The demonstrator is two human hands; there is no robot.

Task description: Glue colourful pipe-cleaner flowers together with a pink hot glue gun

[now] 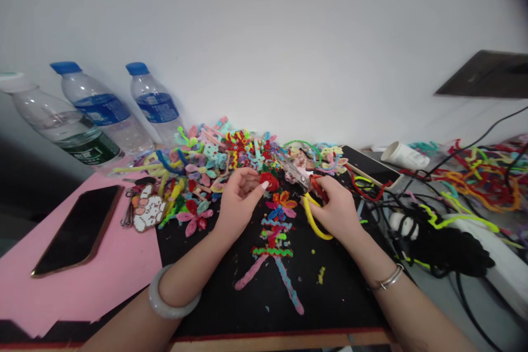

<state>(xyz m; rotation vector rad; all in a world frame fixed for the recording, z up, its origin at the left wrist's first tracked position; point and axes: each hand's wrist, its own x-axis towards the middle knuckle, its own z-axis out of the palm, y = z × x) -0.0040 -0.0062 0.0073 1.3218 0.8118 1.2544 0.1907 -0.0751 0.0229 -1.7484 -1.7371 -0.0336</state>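
Nearest me, along the front of the one desk (268, 342), I see one black mat (210, 297). On it lies one figure of fuzzy stems (272, 253), its two legs, one pink and one light blue, pointing my way. Just beyond is one multicoloured flower (281, 213).

I have two hands in view. The left hand (241, 195), one white bangle (173, 300) below it, pinches one red rosette (270, 181) over the mat. The right hand (336, 206), with one silver bracelet (390, 279), grips one pair of scissors (304, 177); one curved yellow strip (315, 225) loops out beneath its fingers.

To my left, one phone (78, 231) rests on pink paper (124, 269), beside one keyring with a white charm (149, 212).

Farther back I find one heap of colourful stems and flowers (210, 159), a second phone (368, 168), one tipped white cup (404, 155) and three bottles (159, 108).
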